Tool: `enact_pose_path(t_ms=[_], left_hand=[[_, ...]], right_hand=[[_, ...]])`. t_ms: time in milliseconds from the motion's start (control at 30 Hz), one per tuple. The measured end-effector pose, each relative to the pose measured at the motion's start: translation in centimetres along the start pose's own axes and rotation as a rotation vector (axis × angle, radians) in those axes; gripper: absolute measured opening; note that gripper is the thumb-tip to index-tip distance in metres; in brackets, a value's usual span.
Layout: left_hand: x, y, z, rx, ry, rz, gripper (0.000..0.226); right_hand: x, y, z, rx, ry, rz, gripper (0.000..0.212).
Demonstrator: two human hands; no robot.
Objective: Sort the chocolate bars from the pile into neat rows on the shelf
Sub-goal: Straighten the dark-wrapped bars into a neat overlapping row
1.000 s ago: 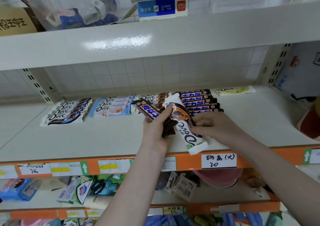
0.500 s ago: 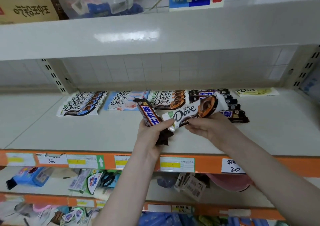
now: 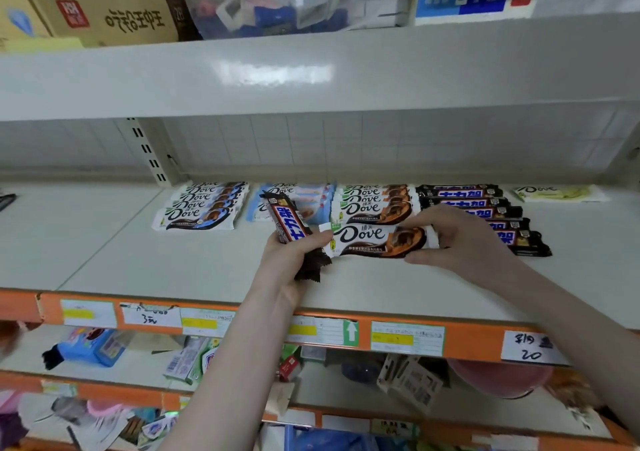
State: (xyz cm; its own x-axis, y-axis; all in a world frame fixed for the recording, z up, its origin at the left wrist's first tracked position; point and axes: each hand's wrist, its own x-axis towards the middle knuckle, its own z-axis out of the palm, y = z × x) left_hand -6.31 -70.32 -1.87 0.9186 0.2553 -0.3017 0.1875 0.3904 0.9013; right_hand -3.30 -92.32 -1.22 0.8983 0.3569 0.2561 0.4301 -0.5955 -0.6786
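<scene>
My left hand (image 3: pixel 294 253) grips a dark Snickers bar (image 3: pixel 289 224) upright above the white shelf (image 3: pixel 173 263). An orange-and-white Dove bar (image 3: pixel 377 241) lies level at the front of the orange Dove row (image 3: pixel 375 203), with my right hand (image 3: pixel 460 239) pinching its right end and my left thumb at its left end. Behind it, rows run along the back: blue Dove bars (image 3: pixel 202 206), pale pink-blue Dove bars (image 3: pixel 304 198), Snickers bars (image 3: pixel 485 211) and one yellow Dove bar (image 3: pixel 557 193).
An upper shelf (image 3: pixel 311 70) overhangs closely, loaded with a cardboard box (image 3: pixel 104 14) and a clear bag. The shelf's orange front edge (image 3: pixel 467 338) carries price labels. Lower shelves hold mixed small goods. Bare shelf surface lies to the left and front.
The orange Dove bar turned from tilted in the air to level and came down onto the shelf in front of its row. The view shifted left.
</scene>
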Motion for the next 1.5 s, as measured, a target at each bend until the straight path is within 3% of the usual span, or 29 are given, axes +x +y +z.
enact_pose_path(t_ms=[167, 333, 400, 533, 933, 1067, 1167, 1367, 1500], left_hand=[[0.8, 0.1, -0.5, -0.001, -0.010, -0.014, 0.042], [1.9, -0.6, -1.0, -0.089, -0.023, -0.036, 0.038], [2.4, -0.8, -1.2, -0.135, -0.044, -0.035, 0.021], [3.0, -0.8, -1.6, -0.234, -0.078, -0.005, 0.013], [4.0, -0.5, -2.6, -0.336, -0.176, -0.017, 0.021], [3.9, 0.0, -2.5, -0.417, -0.179, -0.110, 0.022], [4.0, 0.3, -2.6, -0.468, -0.222, -0.190, 0.037], [4.0, 0.6, -3.2, -0.392, -0.303, -0.213, 0.036], [3.6, 0.6, -3.4, -0.309, -0.370, -0.182, 0.039]], right_hand=[[0.9, 1.4, 0.8, -0.259, -0.098, -0.154, 0.046], [1.6, 2.1, 0.9, -0.577, 0.092, -0.492, 0.039], [2.3, 2.6, 0.8, -0.633, 0.147, -0.542, 0.039], [3.6, 3.9, 1.1, -0.673, 0.157, -0.485, 0.038], [5.4, 4.7, 2.0, -0.721, 0.153, -0.380, 0.039], [5.6, 4.9, 1.9, -0.747, 0.146, -0.367, 0.042], [5.7, 5.2, 2.1, -0.753, 0.132, -0.346, 0.043], [5.5, 5.0, 2.1, -0.733, 0.131, -0.292, 0.041], [5.2, 2.5, 2.5, -0.545, 0.205, -0.203, 0.037]])
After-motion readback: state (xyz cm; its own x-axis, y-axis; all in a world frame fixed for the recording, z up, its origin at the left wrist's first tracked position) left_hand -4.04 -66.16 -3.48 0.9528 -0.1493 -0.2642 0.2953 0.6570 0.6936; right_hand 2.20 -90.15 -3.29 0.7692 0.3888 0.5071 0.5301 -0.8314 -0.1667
